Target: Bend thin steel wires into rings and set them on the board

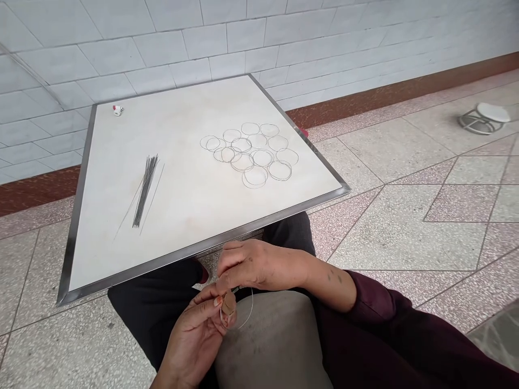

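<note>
Over my lap, my left hand (199, 329) pinches a thin wire ring (252, 307) together with a small tan piece (229, 303), which looks like tape. My right hand (242, 266) meets it from above, its fingers closed at the top of the tan piece. Exactly what the right fingertips grip is hidden. Several thin wire rings (279, 170) lie partly overlapping on the right half of the white table (182, 124). A bundle of straight dark wires (145, 192) rests on the left half, with a few loose wires beside it.
A small white and red object (117, 111) sits near the table's back left corner. The metal table edge (203, 245) runs just beyond my hands. A grey cushion (271, 340) is under them. A round white stool (484, 118) stands on the floor at the far right.
</note>
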Tool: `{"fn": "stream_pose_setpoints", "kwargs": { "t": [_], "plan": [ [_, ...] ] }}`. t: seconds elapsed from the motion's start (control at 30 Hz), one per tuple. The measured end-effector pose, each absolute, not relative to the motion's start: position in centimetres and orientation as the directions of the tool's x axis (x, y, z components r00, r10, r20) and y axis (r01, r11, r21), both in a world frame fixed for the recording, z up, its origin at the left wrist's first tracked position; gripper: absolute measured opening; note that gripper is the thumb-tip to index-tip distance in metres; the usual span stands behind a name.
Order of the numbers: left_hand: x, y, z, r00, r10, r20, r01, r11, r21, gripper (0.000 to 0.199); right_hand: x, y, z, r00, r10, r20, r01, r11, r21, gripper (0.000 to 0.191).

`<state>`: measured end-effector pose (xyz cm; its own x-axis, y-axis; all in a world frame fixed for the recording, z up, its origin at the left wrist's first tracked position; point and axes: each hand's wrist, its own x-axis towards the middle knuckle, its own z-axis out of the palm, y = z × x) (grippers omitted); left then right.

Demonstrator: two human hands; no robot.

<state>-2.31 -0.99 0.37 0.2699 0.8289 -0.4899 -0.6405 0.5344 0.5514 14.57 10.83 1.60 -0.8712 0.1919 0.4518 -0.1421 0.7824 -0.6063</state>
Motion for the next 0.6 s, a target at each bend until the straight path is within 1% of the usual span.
{"fn": "stream_pose_setpoints", "kwargs": {
  "t": [0.2, 0.27, 0.4, 0.53, 0.6],
  "plan": [
    [-2.23, -0.85, 0.45, 0.243, 0.834, -0.495, -0.668, 0.514, 0.538, 0.022, 14.33, 10.91, 2.02, -0.894, 0.152, 0.422, -0.131, 0.811, -0.571, 0.028],
    [-2.26, -0.93, 0.46, 0.230, 0.840, -0.492, -0.687, 0.498, 0.529, 0.019, 14.29, 10.86, 1.89, -0.888, 0.182, 0.421, -0.110, 0.806, -0.582, 0.027],
    [-2.31, -1.19, 0.51, 0.222, 0.847, -0.482, -0.703, 0.482, 0.523, 0.015, 14.25, 10.68, 1.74, -0.882, 0.244, 0.403, -0.084, 0.759, -0.645, 0.020],
    [-2.19, -1.37, 0.51, 0.235, 0.852, -0.468, -0.697, 0.484, 0.530, 0.012, 14.30, 10.66, 2.07, -0.889, 0.237, 0.392, -0.091, 0.748, -0.657, 0.018],
    [-2.06, -1.41, 0.43, 0.241, 0.851, -0.466, -0.697, 0.486, 0.527, 0.012, 14.32, 10.74, 2.25, -0.892, 0.204, 0.403, -0.116, 0.759, -0.641, 0.019]
  ]
}}
